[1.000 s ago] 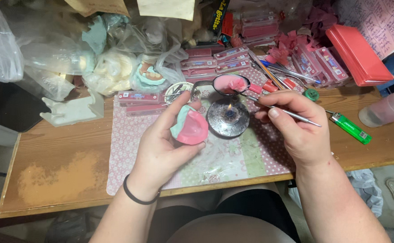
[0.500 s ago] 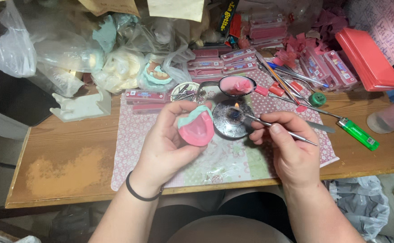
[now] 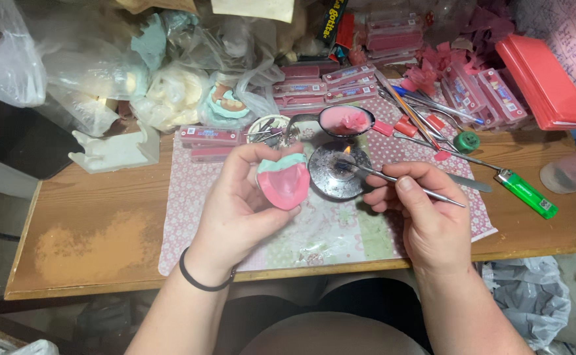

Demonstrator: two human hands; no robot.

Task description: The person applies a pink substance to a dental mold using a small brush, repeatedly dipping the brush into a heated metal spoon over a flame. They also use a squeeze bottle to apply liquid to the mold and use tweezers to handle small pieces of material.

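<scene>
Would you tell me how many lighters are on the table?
1: a green lighter lies on the wooden table beyond the right hand. Others may be hidden in the clutter behind.

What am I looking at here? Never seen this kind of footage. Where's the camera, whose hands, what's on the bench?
There is no machine: a person works with two bare hands, filmed by one camera worn on their head and looking down. The left hand holds up a pink, horseshoe-shaped wax piece on a pale green base. The right hand holds a thin metal tool, its tip over a small flame on a round metal burner. These sit on a flowered mat on a wooden table. Nearby lie a spoon of pink wax, a green lighter, flat pink boxes and plastic bags.
</scene>
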